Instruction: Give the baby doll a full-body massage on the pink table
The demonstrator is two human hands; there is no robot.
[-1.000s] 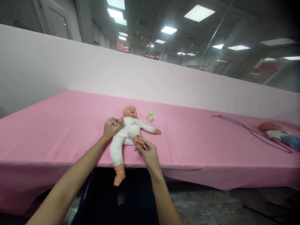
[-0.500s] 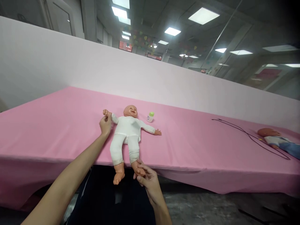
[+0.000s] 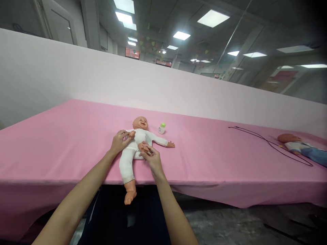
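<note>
A baby doll [image 3: 140, 136] in a white suit lies on its back on the pink-covered table [image 3: 204, 153], head toward the wall. My left hand [image 3: 120, 142] is closed round the doll's arm on the left side, which is bent in across its chest. My right hand [image 3: 152, 157] grips the doll's foot on the right side, lifted so that the leg folds up over the belly. The doll's other leg hangs past the table's front edge, and its other arm stretches out to the right. Just right of its head stands a small bottle with a green cap [image 3: 162, 128].
At the far right lies a second doll [image 3: 304, 148] in blue trousers. A thin dark cord [image 3: 265, 139] loops across the cloth beside it. A low white wall [image 3: 178, 88] runs along the table's back, with glass above.
My right hand has raised the doll's foot from the table edge up to its belly. My left hand has brought the doll's arm inward from its outstretched position to the chest.
</note>
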